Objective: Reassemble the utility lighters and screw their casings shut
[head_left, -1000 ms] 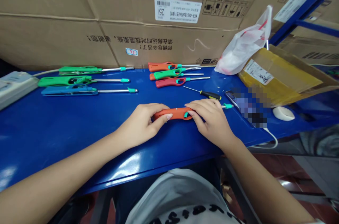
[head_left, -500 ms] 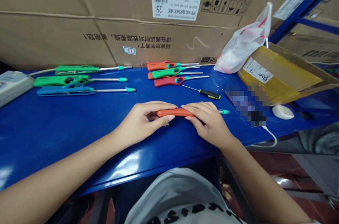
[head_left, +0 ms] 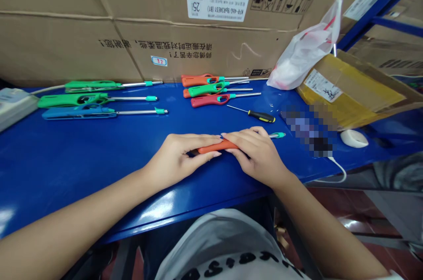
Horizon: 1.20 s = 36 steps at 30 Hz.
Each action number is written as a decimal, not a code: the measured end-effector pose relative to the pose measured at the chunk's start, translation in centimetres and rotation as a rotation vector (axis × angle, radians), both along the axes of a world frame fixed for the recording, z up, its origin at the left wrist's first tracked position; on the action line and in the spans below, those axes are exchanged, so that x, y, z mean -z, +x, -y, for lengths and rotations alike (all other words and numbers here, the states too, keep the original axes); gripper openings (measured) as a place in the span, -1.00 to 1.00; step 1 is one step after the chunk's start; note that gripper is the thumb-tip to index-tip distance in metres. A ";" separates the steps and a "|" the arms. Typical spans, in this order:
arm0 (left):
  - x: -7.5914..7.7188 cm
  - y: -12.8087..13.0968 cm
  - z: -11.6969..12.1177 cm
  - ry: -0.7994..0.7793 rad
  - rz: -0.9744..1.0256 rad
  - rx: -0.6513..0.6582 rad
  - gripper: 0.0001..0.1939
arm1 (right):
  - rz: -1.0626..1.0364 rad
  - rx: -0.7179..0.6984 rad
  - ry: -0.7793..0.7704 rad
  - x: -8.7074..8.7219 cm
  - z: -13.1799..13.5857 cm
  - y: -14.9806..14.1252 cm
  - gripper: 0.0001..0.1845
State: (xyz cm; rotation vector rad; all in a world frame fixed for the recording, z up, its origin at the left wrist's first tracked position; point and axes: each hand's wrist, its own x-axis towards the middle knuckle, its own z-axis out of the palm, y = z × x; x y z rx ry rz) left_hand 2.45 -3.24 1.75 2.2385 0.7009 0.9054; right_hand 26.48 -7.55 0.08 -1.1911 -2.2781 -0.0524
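Both hands grip one orange long-necked lighter (head_left: 211, 147) just above the blue table (head_left: 132, 152). My left hand (head_left: 178, 152) pinches the handle's left end between thumb and fingers. My right hand (head_left: 257, 152) wraps over the trigger side and hides most of it. Past the right fingers the metal tube shows, ending in a teal tip. Beyond my hands lies a black and yellow screwdriver (head_left: 261, 116). Behind it sit a red lighter (head_left: 209, 99), a green lighter (head_left: 206, 90) and orange ones (head_left: 198, 80), partly overlapping.
At the back left lie two green lighters (head_left: 72, 100) and a blue lighter (head_left: 79, 112), beside a white power strip (head_left: 16, 106). A large cardboard box (head_left: 139, 2) walls the back. On the right are a plastic bag (head_left: 304, 55), a taped parcel (head_left: 357, 90), a blurred phone (head_left: 306, 132) and a white roll (head_left: 353, 138).
The lighter has tilted, its handle end dropping slightly toward me and its tip rising a little. My right fingers have slid left along the handle. The camera view has shifted slightly.
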 end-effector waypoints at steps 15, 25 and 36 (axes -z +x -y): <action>-0.5 -2.7 -3.8 0.120 -0.130 -0.083 -0.65 | -0.042 0.300 0.071 0.9 -0.5 1.3 -0.91; -0.8 -2.9 -3.4 0.232 -0.220 -0.060 -0.70 | 0.085 0.227 0.026 0.5 -0.1 1.1 -0.92; 0.3 -1.4 -1.9 0.512 -0.407 0.091 -0.71 | 0.134 0.148 0.056 0.4 0.0 0.1 -0.94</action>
